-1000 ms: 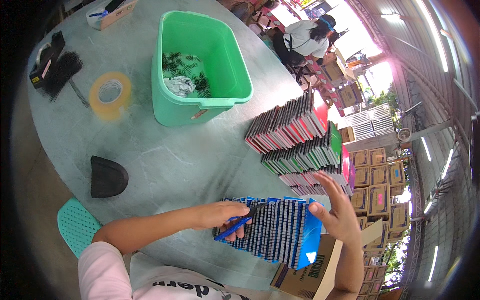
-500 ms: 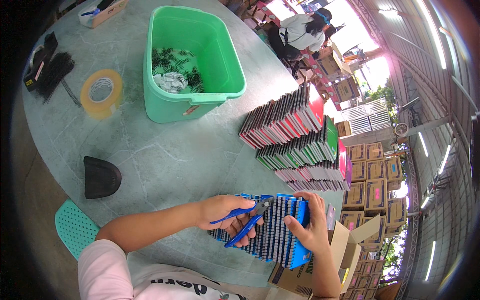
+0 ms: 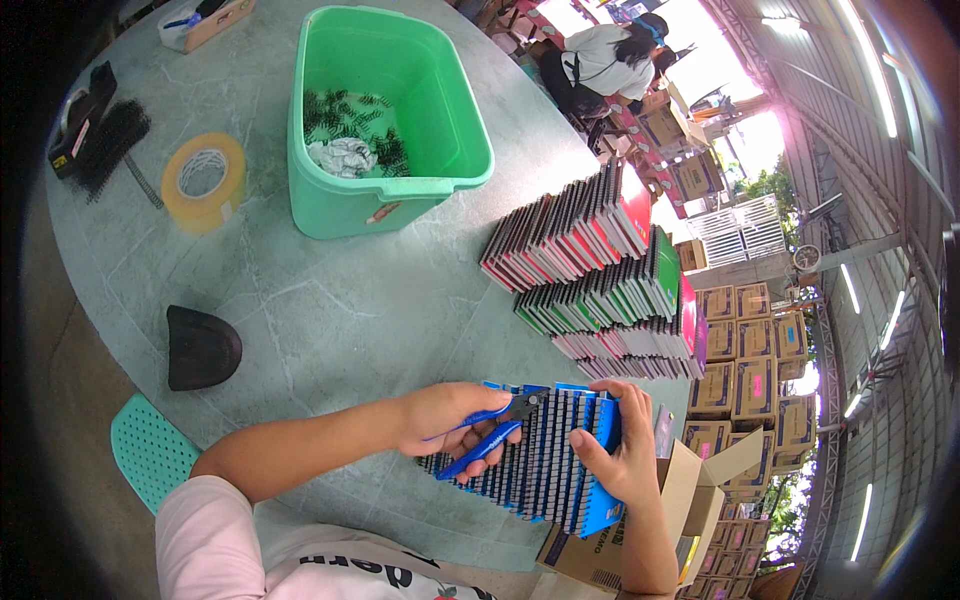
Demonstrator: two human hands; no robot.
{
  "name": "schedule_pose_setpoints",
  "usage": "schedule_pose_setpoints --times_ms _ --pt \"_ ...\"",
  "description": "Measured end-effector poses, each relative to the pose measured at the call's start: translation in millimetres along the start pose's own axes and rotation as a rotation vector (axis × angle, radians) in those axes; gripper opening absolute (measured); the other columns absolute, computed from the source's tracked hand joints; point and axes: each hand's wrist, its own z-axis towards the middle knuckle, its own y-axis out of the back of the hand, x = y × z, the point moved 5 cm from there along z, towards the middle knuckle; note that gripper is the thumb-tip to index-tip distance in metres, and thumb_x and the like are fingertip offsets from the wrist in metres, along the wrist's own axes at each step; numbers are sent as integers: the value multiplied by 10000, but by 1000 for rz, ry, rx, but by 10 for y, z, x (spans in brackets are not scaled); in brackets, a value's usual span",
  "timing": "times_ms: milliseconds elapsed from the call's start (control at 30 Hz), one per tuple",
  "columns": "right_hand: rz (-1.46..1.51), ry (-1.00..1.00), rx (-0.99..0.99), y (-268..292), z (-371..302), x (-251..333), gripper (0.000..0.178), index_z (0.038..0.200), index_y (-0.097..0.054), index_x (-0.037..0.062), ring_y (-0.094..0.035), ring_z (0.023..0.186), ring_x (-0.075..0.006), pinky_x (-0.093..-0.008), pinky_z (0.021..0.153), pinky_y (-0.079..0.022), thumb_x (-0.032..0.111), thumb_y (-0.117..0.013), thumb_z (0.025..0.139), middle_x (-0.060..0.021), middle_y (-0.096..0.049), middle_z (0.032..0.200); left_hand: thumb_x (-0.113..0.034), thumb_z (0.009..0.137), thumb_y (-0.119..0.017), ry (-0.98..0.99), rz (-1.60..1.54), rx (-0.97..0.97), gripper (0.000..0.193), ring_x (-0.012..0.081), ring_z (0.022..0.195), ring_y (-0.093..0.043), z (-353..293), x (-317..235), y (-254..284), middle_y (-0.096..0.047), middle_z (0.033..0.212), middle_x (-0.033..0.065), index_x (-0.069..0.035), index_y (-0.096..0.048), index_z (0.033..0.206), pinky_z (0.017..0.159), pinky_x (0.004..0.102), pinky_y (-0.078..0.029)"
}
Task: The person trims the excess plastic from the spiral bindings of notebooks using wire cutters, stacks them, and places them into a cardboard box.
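My left hand [image 3: 445,420] is closed round the blue handles of a pair of wire cutters [image 3: 476,452]. Its dark jaws lie over the upper edge of a row of blue spiral notebooks [image 3: 552,465], close to the black coils. Whether the jaws touch a coil is too small to tell. With my right hand [image 3: 622,455] I grip the right end of that row, thumb on the blue cover and fingers over the top edge. The notebooks stand packed together, bindings facing up, and my left hand hides part of them.
Beyond lie rows of red [image 3: 570,235], green [image 3: 600,290] and pink notebooks [image 3: 630,345]. A green tub [image 3: 335,210] holds coil scraps. Tape [image 3: 180,205], loose coils [image 3: 112,150] and a black curved piece [image 3: 203,348] lie left. An open carton [image 3: 685,490] stands right; a person [image 3: 605,60] sits far off.
The cutters' handles have come closer together in my left hand, and the lower handle has shifted slightly up and left. My right hand keeps its hold on the notebooks.
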Motion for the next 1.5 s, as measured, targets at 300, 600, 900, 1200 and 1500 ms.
schedule_pose_setpoints --times_ms 300,600,900,1200,1500 --pt "-18 -12 -3 -2 5 12 517 1038 -528 45 -444 974 -321 -417 878 -353 356 -681 654 -126 -536 969 -328 952 -380 -350 1106 -471 384 299 749 -621 -125 -239 -76 -592 866 188 21 -533 993 634 364 -499" --pt "-23 14 -16 -3 -13 -18 508 1030 -530 47 -449 957 -318 -411 867 -356 354 -684 656 -123 -538 962 -451 931 -357 88 -91 -32 526 304 757 -643 -21 -96 -136 -604 892 189 28 -524 1071 667 389 -538" --pt "-11 20 -26 -7 -12 -16 507 1023 -533 45 -450 947 -318 -413 859 -360 354 -691 653 -121 -537 952 -385 951 -336 171 -239 7 424 258 636 -631 -29 -137 -156 -604 755 128 -8 -531 947 585 423 -525" --pt "-16 2 -22 -9 -9 -17 506 1023 -534 50 -446 960 -317 -414 868 -360 350 -692 648 -115 -539 954 -323 945 -394 -420 1307 -567 357 344 678 -622 -147 -344 -284 -594 732 205 5 -530 910 615 412 -510" --pt "-12 17 -34 -2 -19 -22 506 1026 -537 51 -445 963 -317 -418 869 -359 352 -692 649 -115 -540 962 -424 949 -326 98 -7 -69 464 252 670 -623 -69 -222 -253 -570 836 156 6 -498 975 589 362 -530"
